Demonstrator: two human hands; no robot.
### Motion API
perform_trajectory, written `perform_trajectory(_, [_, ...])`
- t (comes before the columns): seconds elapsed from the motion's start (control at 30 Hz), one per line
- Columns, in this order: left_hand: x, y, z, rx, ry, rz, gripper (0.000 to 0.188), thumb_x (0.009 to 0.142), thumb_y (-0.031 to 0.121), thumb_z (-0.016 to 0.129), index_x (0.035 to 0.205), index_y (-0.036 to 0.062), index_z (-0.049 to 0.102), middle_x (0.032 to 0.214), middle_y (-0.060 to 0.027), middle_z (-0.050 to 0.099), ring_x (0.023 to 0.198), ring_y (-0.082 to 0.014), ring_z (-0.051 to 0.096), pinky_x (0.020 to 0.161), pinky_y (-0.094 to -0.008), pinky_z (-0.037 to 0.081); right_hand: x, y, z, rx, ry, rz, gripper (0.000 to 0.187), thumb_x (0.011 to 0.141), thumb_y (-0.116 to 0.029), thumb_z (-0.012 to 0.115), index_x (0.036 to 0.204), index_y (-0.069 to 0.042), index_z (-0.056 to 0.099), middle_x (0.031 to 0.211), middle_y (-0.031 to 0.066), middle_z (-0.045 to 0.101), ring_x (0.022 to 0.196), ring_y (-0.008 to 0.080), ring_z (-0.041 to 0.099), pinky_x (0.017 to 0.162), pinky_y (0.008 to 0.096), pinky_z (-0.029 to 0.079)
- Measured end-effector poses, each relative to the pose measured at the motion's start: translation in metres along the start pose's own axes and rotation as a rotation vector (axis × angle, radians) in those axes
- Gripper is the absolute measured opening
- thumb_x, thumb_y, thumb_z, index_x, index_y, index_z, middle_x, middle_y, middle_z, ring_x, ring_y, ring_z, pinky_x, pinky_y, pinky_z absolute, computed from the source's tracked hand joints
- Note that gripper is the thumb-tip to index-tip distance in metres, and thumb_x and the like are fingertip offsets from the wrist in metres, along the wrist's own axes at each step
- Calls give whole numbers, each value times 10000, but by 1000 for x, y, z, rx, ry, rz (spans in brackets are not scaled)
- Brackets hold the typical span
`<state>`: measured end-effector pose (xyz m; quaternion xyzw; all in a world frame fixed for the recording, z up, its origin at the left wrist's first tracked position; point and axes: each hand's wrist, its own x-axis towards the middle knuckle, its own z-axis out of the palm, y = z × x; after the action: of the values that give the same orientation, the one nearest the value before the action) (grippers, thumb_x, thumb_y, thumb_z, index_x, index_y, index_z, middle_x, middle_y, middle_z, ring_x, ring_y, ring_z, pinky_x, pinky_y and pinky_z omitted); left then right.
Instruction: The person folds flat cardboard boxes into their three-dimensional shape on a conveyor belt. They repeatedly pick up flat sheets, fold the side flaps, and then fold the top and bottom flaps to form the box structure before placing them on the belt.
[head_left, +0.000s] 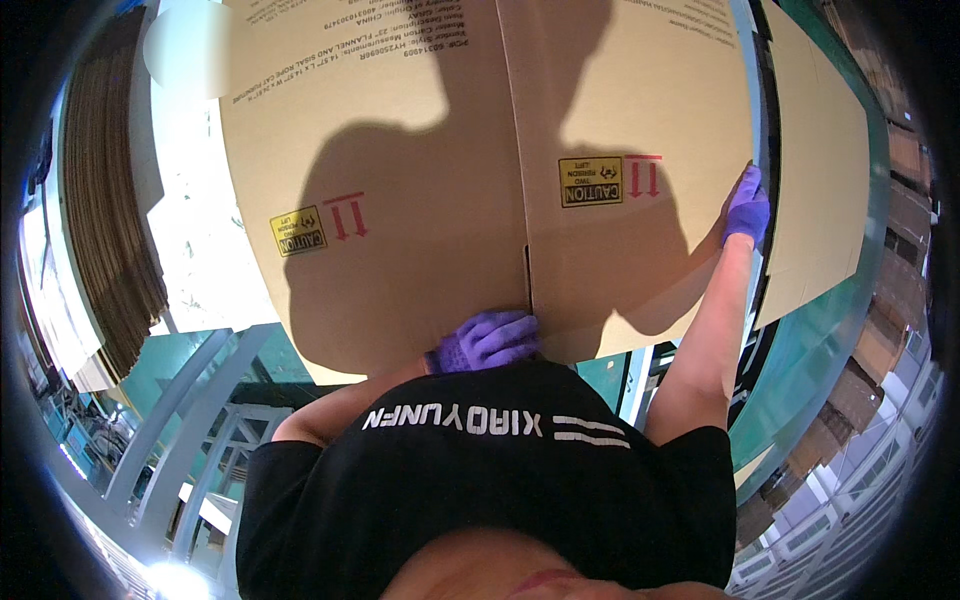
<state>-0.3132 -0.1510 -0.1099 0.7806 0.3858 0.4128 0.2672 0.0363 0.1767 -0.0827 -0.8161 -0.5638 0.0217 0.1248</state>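
Observation:
A large flat cardboard carton [420, 260], printed with caution labels and red arrows, lies in front of me. A seam runs down its middle to a slot at the near edge. My left hand [488, 340], in a purple glove, is closed with bent fingers at that near edge, beside the slot; its thumb is hidden. My right hand [747, 210], gloved alike, reaches along the carton's right edge. Its fingers stretch forward, lying against the edge, and the thumb cannot be made out.
Stacked brown cardboard sheets [108, 190] stand at the left beside a white surface [190, 230]. Another cardboard panel [820, 170] lies to the right past a dark gap, over a green surface [825, 340]. Grey metal rails [165, 430] rise at the lower left. My shadow falls across the carton.

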Motion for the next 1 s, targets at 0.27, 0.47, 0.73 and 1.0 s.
perform_trajectory(0.27, [-4, 18, 12, 420, -99, -54, 380, 836, 278, 646, 1188, 139, 615, 1324, -94, 517, 1200, -270, 511, 893, -374, 496, 6, 11, 5, 196, -72, -104, 672, 910, -586, 388, 1071, 11, 653, 1053, 276, 623, 1014, 432, 590, 862, 466, 470])
perform_trajectory(0.47, [15, 39, 9, 424, -165, -158, 315, 778, 233, 688, 1084, 165, 666, 1254, -89, 578, 1193, -280, 524, 860, -396, 493, -7, 17, -7, 687, -298, -168, 450, 937, -399, 513, 1030, 17, 656, 917, 144, 683, 859, 267, 639, 760, 372, 491])
perform_trajectory(0.73, [57, 87, 32, 571, -180, -703, 192, 742, 108, 634, 921, 38, 622, 1060, -171, 626, 1074, -361, 578, 889, -477, 463, 117, 258, -5, 45, 282, -248, 450, 857, -115, 554, 1301, -81, 487, 1280, 132, 530, 1167, 320, 504, 986, 430, 397])
perform_trajectory(1.0, [76, 107, 82, 724, 89, -707, 204, 808, 186, 536, 885, 17, 622, 1042, -176, 600, 1098, -389, 525, 973, -476, 406, 217, 379, 41, -401, -24, -372, 541, 897, -149, 439, 1424, -113, 322, 1504, 132, 280, 1381, 366, 262, 1118, 522, 210])
